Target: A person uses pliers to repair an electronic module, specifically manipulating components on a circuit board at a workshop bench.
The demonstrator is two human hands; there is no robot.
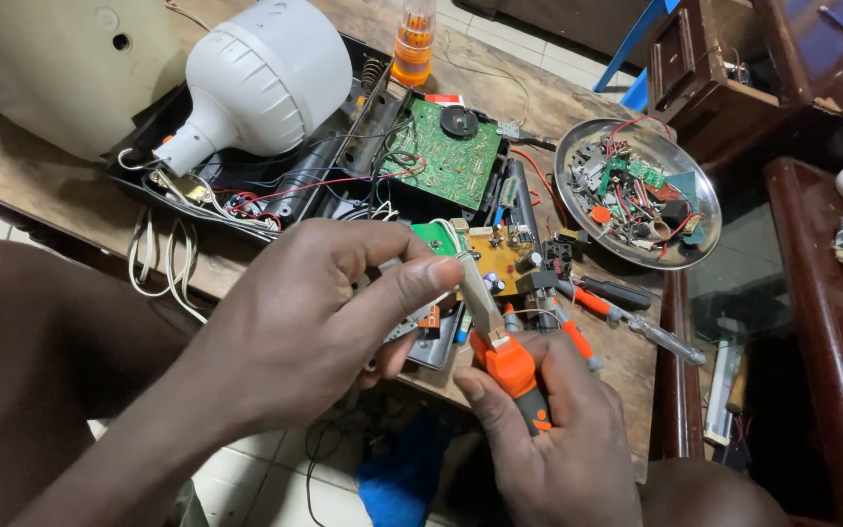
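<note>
With our right hand (558, 429) gripping the orange-handled pliers (500, 342) and left hand (314, 312) pinching their tip, a slip could nick the yellow circuit board (500, 259).

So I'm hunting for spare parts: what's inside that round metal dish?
The metal dish holds a heap of loose parts: a small green board, red wires, dark components. Whatever lies beneath the heap is covered.

1. pliers (500, 342): orange and dark grey handles, grey metal jaws; lower centre of the frame, gripped at the handles, tilted with the jaws pointing up and left toward the small board.
2. small circuit board (498, 256): yellow-brown, studded with dark components; centre of the frame, at the table's near edge, just below the larger green circuit board (449, 148).
</note>
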